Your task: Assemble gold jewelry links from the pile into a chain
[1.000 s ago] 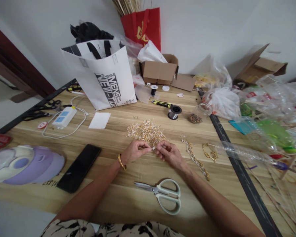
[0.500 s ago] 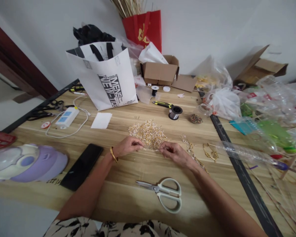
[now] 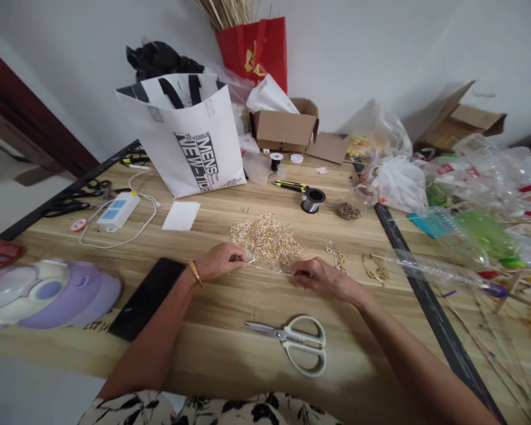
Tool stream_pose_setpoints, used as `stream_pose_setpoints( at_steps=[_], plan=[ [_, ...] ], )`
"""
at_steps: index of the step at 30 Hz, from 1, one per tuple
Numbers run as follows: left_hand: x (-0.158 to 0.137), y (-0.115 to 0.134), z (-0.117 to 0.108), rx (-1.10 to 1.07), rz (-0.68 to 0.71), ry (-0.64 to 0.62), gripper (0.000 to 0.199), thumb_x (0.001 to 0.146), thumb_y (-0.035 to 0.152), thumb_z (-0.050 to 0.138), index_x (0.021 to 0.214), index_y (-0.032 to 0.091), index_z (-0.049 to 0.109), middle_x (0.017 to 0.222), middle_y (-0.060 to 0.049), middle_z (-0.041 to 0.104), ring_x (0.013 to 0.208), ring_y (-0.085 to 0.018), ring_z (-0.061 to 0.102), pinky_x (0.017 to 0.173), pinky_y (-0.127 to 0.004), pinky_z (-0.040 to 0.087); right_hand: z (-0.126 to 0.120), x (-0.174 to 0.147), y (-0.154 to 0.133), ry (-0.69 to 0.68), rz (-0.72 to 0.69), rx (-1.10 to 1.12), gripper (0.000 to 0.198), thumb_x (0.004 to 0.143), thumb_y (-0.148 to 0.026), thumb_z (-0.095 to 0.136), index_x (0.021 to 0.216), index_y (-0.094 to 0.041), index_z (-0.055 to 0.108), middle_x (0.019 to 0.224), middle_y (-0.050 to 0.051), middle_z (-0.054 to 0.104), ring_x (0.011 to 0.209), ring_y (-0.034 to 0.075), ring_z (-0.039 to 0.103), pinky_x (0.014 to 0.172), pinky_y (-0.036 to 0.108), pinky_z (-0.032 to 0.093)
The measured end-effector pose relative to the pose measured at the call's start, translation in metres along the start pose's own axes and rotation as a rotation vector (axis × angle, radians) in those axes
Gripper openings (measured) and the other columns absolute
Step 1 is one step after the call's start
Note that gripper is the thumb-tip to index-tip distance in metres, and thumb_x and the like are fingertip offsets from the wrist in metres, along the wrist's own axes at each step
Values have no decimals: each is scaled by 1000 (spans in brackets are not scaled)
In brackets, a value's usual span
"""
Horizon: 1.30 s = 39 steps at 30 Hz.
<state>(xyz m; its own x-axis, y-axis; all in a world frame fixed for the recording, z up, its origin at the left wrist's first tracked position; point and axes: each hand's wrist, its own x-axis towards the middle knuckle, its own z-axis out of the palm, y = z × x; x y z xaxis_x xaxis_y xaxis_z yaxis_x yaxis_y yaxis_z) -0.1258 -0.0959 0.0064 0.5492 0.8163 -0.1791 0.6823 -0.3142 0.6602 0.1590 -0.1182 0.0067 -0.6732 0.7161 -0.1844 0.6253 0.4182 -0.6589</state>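
Since a second ago the two hands have drawn apart: they met fingertip to fingertip at the near edge of the bead pile, and now the left hand sits at the pile's near-left corner while the right hand has slid right and nearer, with a thin strand stretched between them. The left hand lies knuckles up, its forearm coming in from the near left with a gold bangle at the wrist, and its thumb and forefinger are pinched shut on the left end of the strand, right against the beads. The right hand rests low on the wooden table, palm down, fingers curled and closed on the strand's right end; what the fingertips hold beyond that is too small to tell. The strand runs just along the near side of the pile, touching or nearly touching it. Near the right hand, a little farther right, lies a gold chain. White-handled scissors lie nearer than both hands, untouched, blades pointing left. A black phone lies to the left of the left forearm, and a purple and white appliance farther left. At the far side stand a white shopping bag and a cardboard box, with a wire spool between them and the pile.
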Motion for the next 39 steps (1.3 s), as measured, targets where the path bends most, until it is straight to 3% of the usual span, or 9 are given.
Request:
stream_pose_setpoints(
  at_steps=[10,16,22,39],
  plan=[
    [1,-5,2,-36,0,-3,16,73,26,59,74,13,68,58,1,58,55,-9,47,53,-18,32,10,-15,6,92,93,-142,19,88,-23,42,81,-17,59,64,0,56,55,10,45,53,21,27],
    [2,-10,3,2,19,-60,20,74,23,56,84,12,70,63,-1,63,57,-11,50,55,-20,34,20,-23,17,111,166,-67,23,89,-30,41,86,-18,60,64,0,56,56,12,46,53,22,28],
    [3,-17,5,-5,49,-93,21,78,23,53,83,14,71,72,-3,69,63,-13,56,61,-21,39,22,-32,11,91,237,3,23,90,-30,40,87,-18,59,68,1,59,57,12,47,54,22,31],
    [0,-20,-2,16,-12,-47,19,75,20,55,83,14,70,75,-4,68,64,-13,55,61,-22,38,24,-35,22,132,198,135,17,87,-26,43,83,-17,57,65,-2,55,56,11,45,52,21,30]
  ],
)
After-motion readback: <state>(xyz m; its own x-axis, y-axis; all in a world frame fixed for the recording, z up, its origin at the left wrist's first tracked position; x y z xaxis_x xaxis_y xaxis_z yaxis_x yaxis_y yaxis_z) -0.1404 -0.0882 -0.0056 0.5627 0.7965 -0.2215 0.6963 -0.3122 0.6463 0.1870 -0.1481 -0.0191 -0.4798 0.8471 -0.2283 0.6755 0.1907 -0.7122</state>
